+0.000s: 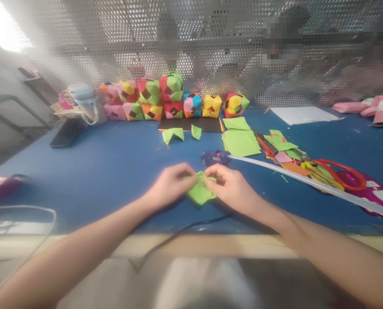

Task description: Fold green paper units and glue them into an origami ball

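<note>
Both my hands meet over the blue table mat (114, 171) on one folded green paper piece (200, 191). My left hand (170, 185) pinches its left edge with curled fingers. My right hand (231, 186) grips its right side, fingers closed on the paper. The piece is partly hidden by my fingers. Just beyond it lies a blue glue gun (214, 157) with a long clear glue stick (307, 182) running to the right.
Colourful folded paper cubes (152, 101) line the back by a perforated metal screen. Small folded green pieces (173, 134), green paper sheets (241, 141), red-handled scissors (339, 171), a phone (65, 132), white paper (302, 115) and a black cable (185, 229) lie around. People sit behind the screen.
</note>
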### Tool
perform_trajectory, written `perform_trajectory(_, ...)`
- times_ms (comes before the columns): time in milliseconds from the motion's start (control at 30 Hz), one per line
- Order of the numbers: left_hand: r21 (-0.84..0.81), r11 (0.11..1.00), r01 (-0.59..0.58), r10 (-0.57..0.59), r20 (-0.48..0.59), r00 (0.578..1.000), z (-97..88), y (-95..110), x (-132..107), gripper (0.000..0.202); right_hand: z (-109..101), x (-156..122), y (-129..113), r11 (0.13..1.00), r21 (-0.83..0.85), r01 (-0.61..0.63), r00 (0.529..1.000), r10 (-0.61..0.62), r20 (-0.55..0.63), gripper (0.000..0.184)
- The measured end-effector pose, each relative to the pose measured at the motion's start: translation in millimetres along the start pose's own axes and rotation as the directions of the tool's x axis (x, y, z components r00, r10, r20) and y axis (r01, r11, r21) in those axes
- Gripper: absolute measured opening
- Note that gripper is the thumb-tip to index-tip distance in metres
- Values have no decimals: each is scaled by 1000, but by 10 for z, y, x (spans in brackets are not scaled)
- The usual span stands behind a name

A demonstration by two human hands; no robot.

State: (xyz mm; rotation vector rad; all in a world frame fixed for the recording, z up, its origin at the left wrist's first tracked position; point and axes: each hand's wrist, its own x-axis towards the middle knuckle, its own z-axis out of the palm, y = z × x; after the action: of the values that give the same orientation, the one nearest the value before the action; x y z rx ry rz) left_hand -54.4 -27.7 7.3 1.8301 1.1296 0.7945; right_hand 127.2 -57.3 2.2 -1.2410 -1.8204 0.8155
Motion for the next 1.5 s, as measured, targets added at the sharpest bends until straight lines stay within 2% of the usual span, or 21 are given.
perform_trajectory(233, -97, 995, 26, -21, 51, 999, -16, -15, 9, 19, -5, -3, -25, 998, 66, -23, 1000, 23, -1, 9)
perform_trajectory(333, -184, 980, 74, -62, 71, 996, -19, -35, 11, 17, -2, -13, -38, 996, 84, -31, 999, 31, 8, 11)
perform_trajectory(500, -409, 886, 219, -158, 179, 971, 8, -22, -3, 16, -9, -20, -61, 995, 103, -12, 999, 8, 31, 9)
perform_trajectory(700, -490, 820, 294, -205, 229, 952, 19, -1, 9, 12, -19, -36, -56, 996, 67, 52, 998, -54, 24, 11)
perform_trajectory(833, -442, 845, 302, -204, 254, 945, 6, -24, 21, 16, -13, -38, -37, 986, -46, 163, 987, -163, -1, 15)
perform_trajectory(933, -340, 904, 258, -191, 220, 957, 0, -34, 25, 23, -17, -32, -32, 974, -90, 207, 978, -207, 9, 17)
perform_trajectory(1167, -103, 989, 106, -95, 103, 990, -33, 14, -1, 19, -18, 4, -30, 998, 10, 56, 997, -56, 60, 14)
perform_trajectory(1333, -1, 1000, 26, -26, 120, 992, -25, 76, -37, 21, -4, -1, -40, 990, -75, 118, 993, -116, 28, 13)
perform_trajectory(1500, 14, 1000, -20, 18, 152, 988, 4, 73, -54, 22, 4, -17, -29, 975, -151, 161, 986, -165, -10, 12)
